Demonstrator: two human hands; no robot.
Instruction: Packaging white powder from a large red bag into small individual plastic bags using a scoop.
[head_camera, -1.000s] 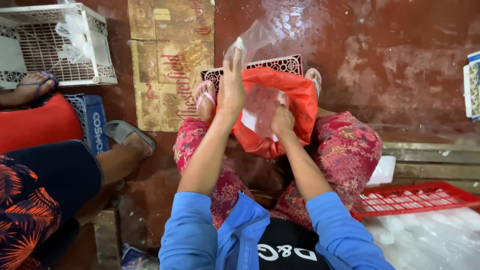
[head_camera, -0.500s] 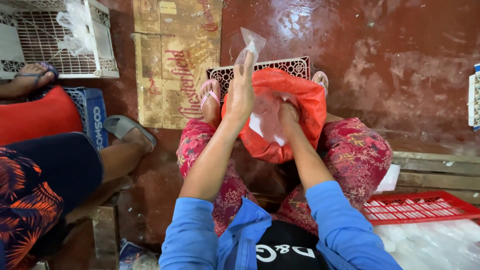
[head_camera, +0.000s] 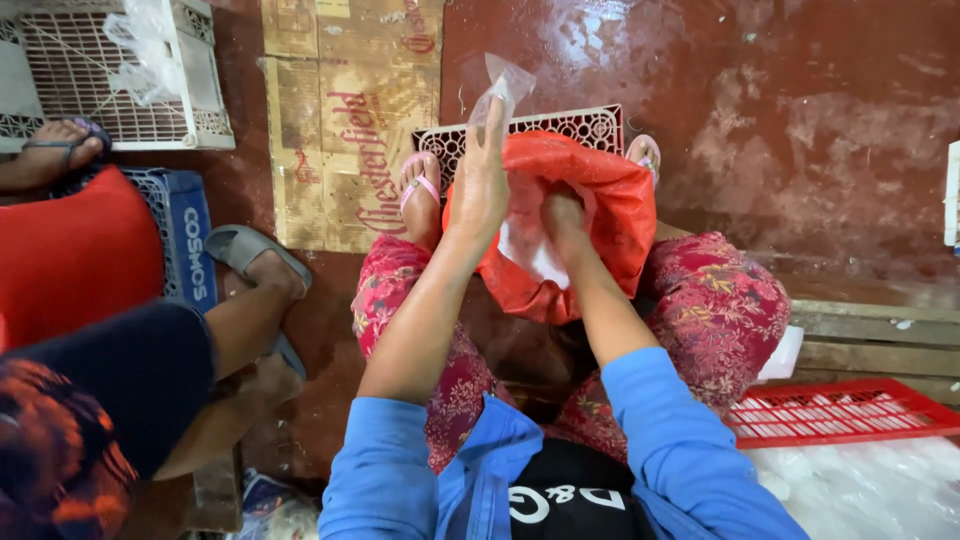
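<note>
Pinching a small clear plastic bag (head_camera: 503, 85) at its bottom, the fingers (head_camera: 490, 130) of the left hand (head_camera: 480, 190) press close together and point to 12 o'clock. The little bag sticks up above the fingertips, over a patterned grate (head_camera: 590, 128) on the floor. The right hand (head_camera: 562, 222) sits just beside the left one, at its 3 o'clock. It dips into the open mouth of a big orange-red bag (head_camera: 600, 205), and its fingers are tucked down inside, so I cannot tell if they are wide or holding anything. Something white (head_camera: 530, 258) shows in the bag under that hand.

The big bag rests between the person's knees, which wear red flowered pants (head_camera: 720, 310). Both arms have blue sleeves (head_camera: 385, 465). Two feet in pink sandals (head_camera: 420, 190) rest at 12 o'clock of the knees, one on each side of the bag.

At 11 o'clock lies a flat piece of brown cardboard (head_camera: 350, 120) on the wet red floor (head_camera: 800, 120). At 10 o'clock stands a white basket (head_camera: 190, 90). At 9 o'clock another person's leg (head_camera: 240, 320) reaches in, with a grey sandal (head_camera: 240, 245), beside a blue crate (head_camera: 185, 235). At 4 o'clock lies a red tray (head_camera: 850, 410), with a pile of clear bags (head_camera: 870, 485) just below it.
</note>
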